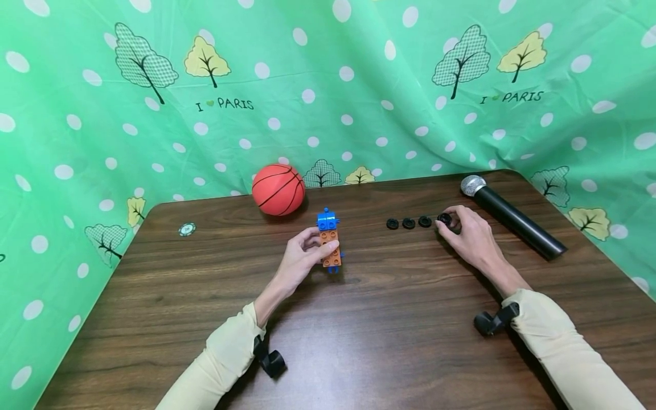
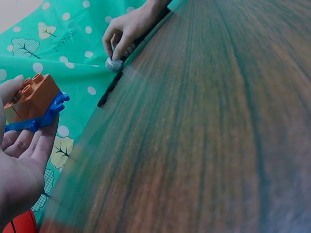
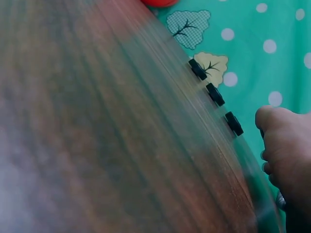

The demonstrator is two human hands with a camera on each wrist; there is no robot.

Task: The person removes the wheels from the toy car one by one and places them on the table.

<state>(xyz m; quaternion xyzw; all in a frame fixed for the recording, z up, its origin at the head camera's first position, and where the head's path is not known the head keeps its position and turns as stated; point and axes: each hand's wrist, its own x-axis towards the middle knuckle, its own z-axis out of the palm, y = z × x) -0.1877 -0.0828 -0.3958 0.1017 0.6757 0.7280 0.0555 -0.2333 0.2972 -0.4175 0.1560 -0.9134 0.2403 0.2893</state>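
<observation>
My left hand (image 1: 302, 256) grips a toy vehicle body (image 1: 330, 234) made of orange studded blocks with a blue block at its far end and a blue base beneath. In the left wrist view the thumb lies over the orange block (image 2: 41, 94), with fingers under the blue base (image 2: 41, 120). My right hand (image 1: 471, 234) pinches a small black toy wheel (image 1: 444, 218) between thumb and fingers. To its left, three more black wheels lie in a row, the nearest wheel (image 1: 425, 221) beside my fingertips. The right wrist view shows these wheels (image 3: 233, 124) while the pinched one is mostly hidden.
A black microphone (image 1: 517, 219) with a silver head lies right of my right hand. A red ball (image 1: 278, 190) with black lines sits at the table's back edge. Far left is a poker chip (image 1: 187, 229). Behind the wooden table (image 1: 205, 319) hangs a green dotted cloth (image 1: 328, 85).
</observation>
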